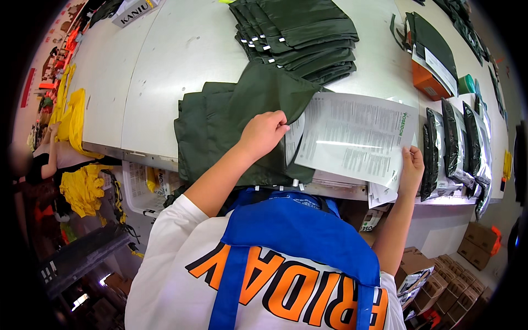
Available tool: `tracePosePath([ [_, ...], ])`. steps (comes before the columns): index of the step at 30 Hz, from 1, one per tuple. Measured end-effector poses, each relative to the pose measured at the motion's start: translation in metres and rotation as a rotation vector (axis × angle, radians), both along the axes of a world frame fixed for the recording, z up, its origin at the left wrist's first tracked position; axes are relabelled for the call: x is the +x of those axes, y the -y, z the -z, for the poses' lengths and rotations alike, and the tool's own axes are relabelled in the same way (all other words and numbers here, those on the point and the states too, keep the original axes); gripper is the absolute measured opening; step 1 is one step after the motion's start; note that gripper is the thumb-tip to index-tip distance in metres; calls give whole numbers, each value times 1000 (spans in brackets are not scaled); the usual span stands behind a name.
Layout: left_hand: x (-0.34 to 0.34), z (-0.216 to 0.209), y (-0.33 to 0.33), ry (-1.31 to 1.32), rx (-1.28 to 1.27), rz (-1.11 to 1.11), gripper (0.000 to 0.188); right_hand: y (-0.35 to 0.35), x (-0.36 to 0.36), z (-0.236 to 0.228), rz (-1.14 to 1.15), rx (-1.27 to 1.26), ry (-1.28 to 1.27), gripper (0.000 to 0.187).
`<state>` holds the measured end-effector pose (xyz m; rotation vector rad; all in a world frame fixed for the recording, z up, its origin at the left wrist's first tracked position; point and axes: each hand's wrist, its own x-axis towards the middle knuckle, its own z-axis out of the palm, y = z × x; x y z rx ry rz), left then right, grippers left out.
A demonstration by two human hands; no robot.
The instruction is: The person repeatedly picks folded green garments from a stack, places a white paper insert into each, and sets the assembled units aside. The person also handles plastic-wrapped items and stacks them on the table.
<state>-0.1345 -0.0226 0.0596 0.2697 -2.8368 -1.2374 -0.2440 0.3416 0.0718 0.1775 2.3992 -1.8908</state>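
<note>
In front of me on the table lies a folded dark green garment (212, 129), its smooth fabric stacked in layers. My left hand (264, 133) is closed on a raised edge of the top layer. Under that edge shows part of a white printed paper (294, 137). With fingers and thumb, my right hand (412, 165) grips the right end of a glossy white printed sheet (355, 140). The sheet's left end meets the garment beside the lifted fabric. More white papers (380, 193) stick out below it at the table's front edge.
Behind the garment rises a pile of folded dark green garments (297, 33). To the right are several packed plastic bags (454, 146) and an orange box (426, 80) with papers. At far left, another person's arm (52, 148) is near yellow fabric (71, 121). Cartons (445, 286) stand below right.
</note>
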Motion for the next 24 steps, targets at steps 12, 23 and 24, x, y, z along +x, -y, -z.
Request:
tracePosePath([
  [12, 20, 7, -19, 193, 130, 74, 11, 150, 67, 71, -552, 70, 346, 20],
  [23, -34, 43, 40, -123, -456, -123, 51, 28, 22, 63, 150, 796, 64, 59],
  [24, -50, 45, 34, -170, -498, -117, 51, 3, 20, 65, 297, 968, 95, 71],
])
